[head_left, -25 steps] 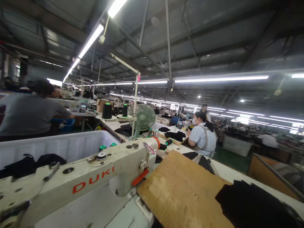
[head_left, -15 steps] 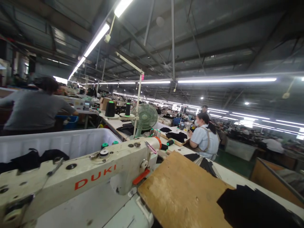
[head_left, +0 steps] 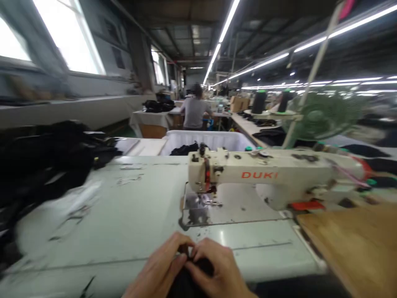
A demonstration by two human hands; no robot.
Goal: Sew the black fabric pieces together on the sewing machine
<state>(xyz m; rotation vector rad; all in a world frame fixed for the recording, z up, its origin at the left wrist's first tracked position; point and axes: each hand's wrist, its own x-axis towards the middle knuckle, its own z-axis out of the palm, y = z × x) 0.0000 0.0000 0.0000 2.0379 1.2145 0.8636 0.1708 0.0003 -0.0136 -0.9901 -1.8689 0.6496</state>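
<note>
Both my hands are together at the bottom middle, near the front edge of the pale green sewing table (head_left: 133, 231). My left hand (head_left: 167, 260) pinches a piece of black fabric (head_left: 189, 283) between thumb and fingers. Right beside it, my right hand (head_left: 217, 265) grips the same fabric, the fingertips of both hands almost touching. The fabric hangs down below the hands and out of the picture. Just beyond stands a white sewing machine (head_left: 229, 167) with red DUKI lettering, its needle area over a metal plate with nothing under the foot.
A dark heap of fabric (head_left: 46, 165) lies along the left. Behind the machine is a white bin (head_left: 173, 138) with black cloth inside. A wooden board (head_left: 350, 236) sits at right, below a green fan (head_left: 316, 116). A person (head_left: 194, 111) works farther back.
My view has swung left and down from the machine's right end and the wide hall. Both hands and the black fabric now show; neither hand was visible before.
</note>
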